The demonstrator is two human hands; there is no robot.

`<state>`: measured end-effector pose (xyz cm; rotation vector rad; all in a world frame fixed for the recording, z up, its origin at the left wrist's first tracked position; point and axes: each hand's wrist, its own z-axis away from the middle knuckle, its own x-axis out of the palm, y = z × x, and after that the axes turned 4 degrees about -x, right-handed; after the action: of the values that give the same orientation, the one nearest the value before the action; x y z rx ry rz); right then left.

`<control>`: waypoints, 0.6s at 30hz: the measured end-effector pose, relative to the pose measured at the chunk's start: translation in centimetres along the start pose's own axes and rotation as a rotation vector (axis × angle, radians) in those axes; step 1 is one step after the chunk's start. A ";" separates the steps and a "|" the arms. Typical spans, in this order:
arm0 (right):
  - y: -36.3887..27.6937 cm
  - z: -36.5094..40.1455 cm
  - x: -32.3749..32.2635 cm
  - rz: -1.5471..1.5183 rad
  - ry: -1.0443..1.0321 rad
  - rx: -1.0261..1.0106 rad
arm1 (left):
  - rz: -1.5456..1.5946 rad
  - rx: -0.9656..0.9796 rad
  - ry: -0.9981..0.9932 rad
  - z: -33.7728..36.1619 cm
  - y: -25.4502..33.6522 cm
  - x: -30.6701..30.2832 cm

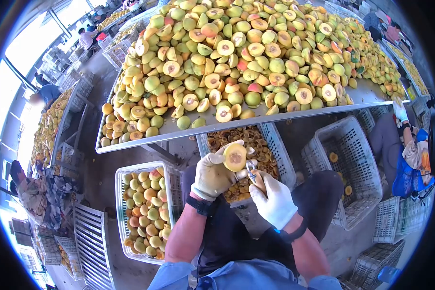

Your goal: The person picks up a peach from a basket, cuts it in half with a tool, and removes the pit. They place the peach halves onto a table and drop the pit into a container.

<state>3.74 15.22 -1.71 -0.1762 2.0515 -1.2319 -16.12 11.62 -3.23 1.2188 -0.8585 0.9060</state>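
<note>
My left hand (212, 175), in a dirty white glove, holds a halved peach (235, 157) with its cut face up. My right hand (274, 199), also gloved, grips a small metal pitting tool (251, 170) whose tip sits beside the peach half. Both hands hover over a white plastic crate (279, 147) that holds brown pits and scraps, set between my knees. A large heap of halved and whole peaches (237, 58) covers the metal table (275, 118) in front of me.
A white crate (145, 212) of peach halves stands at my left. A nearly empty crate (348, 169) sits at my right, with more stacked crates (396, 220) beyond. Another seated person (411, 150) works at the right. Other workers and peach tables lie to the left.
</note>
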 end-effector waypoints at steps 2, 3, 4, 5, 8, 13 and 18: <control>-0.2 -0.1 0.6 -0.061 -0.007 0.055 | -0.003 0.057 0.015 0.0 -0.4 -0.4; -0.2 0.0 1.0 -0.044 -0.018 0.063 | 0.039 0.104 0.024 0.0 -0.4 -0.5; -0.3 -0.1 1.3 -0.027 -0.031 0.071 | 0.082 0.150 0.035 0.0 -0.5 -0.6; -0.8 -0.3 1.5 0.004 -0.031 0.052 | 0.200 0.129 0.086 0.2 -0.5 0.2; -0.9 -0.4 3.1 0.103 -0.065 0.055 | 0.263 0.183 0.269 -0.3 -0.8 -1.5; -1.1 -0.7 5.1 0.202 -0.094 0.126 | 0.209 0.224 0.267 0.0 -1.2 -1.1; -0.6 -0.7 6.4 0.247 -0.064 0.098 | 0.130 0.238 0.243 0.3 -1.5 -0.9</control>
<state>-1.52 12.49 -4.31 0.0809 1.8889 -1.1535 -15.11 11.05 -4.61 1.2340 -0.6535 1.2623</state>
